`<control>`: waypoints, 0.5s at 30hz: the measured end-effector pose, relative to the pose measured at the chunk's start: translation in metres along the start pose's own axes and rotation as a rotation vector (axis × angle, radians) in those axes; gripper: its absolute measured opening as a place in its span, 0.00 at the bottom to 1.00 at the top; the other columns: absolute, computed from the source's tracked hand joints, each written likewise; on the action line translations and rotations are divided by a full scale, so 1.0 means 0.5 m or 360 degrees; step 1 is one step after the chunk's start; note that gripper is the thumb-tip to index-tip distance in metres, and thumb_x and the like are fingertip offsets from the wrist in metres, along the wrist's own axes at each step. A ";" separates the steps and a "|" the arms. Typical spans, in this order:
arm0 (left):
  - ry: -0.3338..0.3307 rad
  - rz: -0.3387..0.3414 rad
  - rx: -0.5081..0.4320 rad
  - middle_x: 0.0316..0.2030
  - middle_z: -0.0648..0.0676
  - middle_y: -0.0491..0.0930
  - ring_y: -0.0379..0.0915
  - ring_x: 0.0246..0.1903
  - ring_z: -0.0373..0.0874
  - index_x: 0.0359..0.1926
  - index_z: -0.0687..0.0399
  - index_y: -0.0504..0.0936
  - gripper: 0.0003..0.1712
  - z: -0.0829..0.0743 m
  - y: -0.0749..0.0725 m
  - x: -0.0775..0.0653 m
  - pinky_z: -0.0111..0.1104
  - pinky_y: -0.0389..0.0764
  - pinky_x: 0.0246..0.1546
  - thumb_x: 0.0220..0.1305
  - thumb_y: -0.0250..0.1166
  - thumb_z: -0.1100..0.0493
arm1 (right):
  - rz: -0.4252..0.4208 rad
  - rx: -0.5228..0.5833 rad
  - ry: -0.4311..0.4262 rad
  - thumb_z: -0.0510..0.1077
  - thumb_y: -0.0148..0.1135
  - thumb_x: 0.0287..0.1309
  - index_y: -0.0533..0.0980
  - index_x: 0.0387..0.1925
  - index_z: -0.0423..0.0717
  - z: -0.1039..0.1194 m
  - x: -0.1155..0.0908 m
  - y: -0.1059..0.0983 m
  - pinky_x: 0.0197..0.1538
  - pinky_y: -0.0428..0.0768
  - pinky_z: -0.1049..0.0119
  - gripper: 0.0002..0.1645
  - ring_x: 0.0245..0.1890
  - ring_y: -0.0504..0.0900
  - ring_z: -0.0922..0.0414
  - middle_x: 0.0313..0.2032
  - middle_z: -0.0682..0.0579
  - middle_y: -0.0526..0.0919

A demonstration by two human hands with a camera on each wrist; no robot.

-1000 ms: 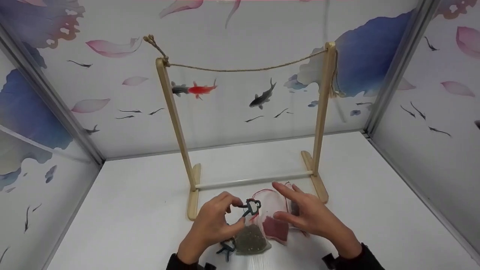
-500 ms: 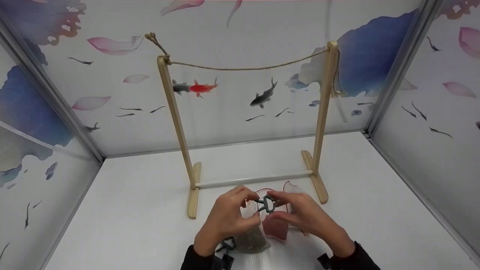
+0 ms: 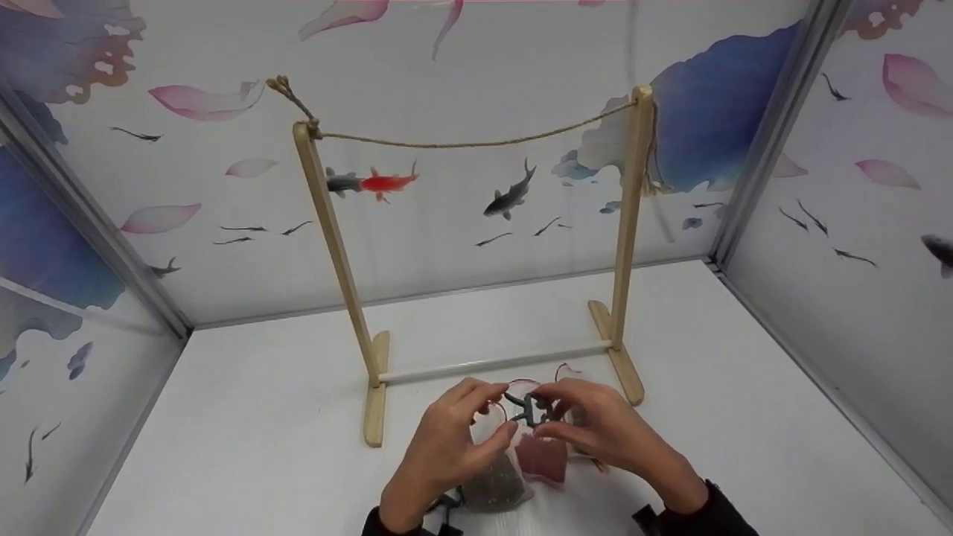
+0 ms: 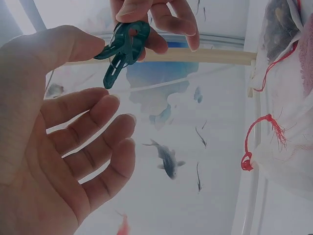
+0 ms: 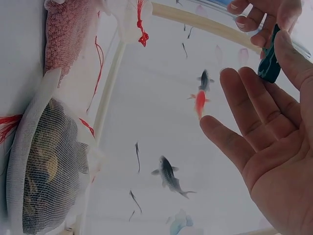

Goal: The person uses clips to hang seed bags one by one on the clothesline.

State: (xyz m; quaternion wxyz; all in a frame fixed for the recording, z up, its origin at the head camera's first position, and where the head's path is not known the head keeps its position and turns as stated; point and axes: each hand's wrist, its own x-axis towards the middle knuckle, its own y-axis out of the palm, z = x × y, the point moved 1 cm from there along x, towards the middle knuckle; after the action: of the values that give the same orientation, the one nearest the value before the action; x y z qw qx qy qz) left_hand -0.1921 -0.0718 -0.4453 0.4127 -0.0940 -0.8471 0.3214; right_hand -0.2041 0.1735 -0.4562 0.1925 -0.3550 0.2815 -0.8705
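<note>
A dark green clip (image 3: 529, 411) is held up between both hands, above several small drawstring mesh bags. My left hand (image 3: 461, 432) pinches its two splayed legs between thumb and index finger, the other fingers loosely bent in the left wrist view. On the opposite end, my right hand (image 3: 595, 420) grips the clip with thumb and index finger. Below lie a grey-green bag (image 3: 495, 480) and a reddish bag (image 3: 542, 458). Another mesh bag (image 5: 54, 166) with brown lumpy contents shows in the right wrist view. A second dark clip (image 3: 447, 502) is partly hidden by my left wrist.
Behind the hands stands a wooden frame, its left post (image 3: 335, 260) and right post (image 3: 628, 231) joined by a sagging rope (image 3: 447, 145) on top and a white bar (image 3: 491, 365) low down. Patterned panels enclose the white table (image 3: 246, 417). Red cords trail from the bags.
My right hand, open and apart from the clip at first, has come in and taken hold of it. My left hand has carried the clip slightly right. The head view has shifted slightly.
</note>
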 end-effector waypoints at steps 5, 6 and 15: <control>-0.0039 0.0030 -0.0096 0.45 0.48 0.81 0.77 0.38 0.36 0.58 0.53 0.83 0.23 0.005 0.004 -0.003 0.26 0.79 0.33 0.68 0.69 0.48 | 0.0006 0.0027 0.0014 0.47 0.72 0.61 0.79 0.57 0.48 0.000 0.002 0.003 0.39 0.84 0.63 0.23 0.37 0.85 0.63 0.44 0.55 0.85; -0.0043 0.0027 -0.0116 0.45 0.48 0.82 0.77 0.38 0.36 0.58 0.54 0.83 0.23 0.005 0.005 -0.003 0.27 0.80 0.33 0.68 0.69 0.48 | 0.0007 0.0040 0.0027 0.47 0.71 0.62 0.79 0.57 0.48 0.000 0.002 0.004 0.39 0.84 0.63 0.22 0.37 0.85 0.63 0.44 0.56 0.85; 0.0033 -0.0022 -0.0141 0.44 0.49 0.83 0.78 0.40 0.40 0.52 0.56 0.84 0.19 0.003 0.012 0.000 0.32 0.81 0.36 0.65 0.71 0.51 | 0.0021 0.0106 -0.0036 0.41 0.71 0.61 0.73 0.66 0.43 -0.003 -0.001 0.012 0.36 0.84 0.65 0.32 0.35 0.84 0.63 0.47 0.52 0.83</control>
State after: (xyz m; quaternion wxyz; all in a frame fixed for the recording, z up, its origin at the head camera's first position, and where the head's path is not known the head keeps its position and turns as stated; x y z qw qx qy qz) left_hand -0.1939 -0.0679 -0.4497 0.4192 -0.1097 -0.8567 0.2798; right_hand -0.2040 0.1699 -0.4611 0.2130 -0.3562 0.2525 -0.8741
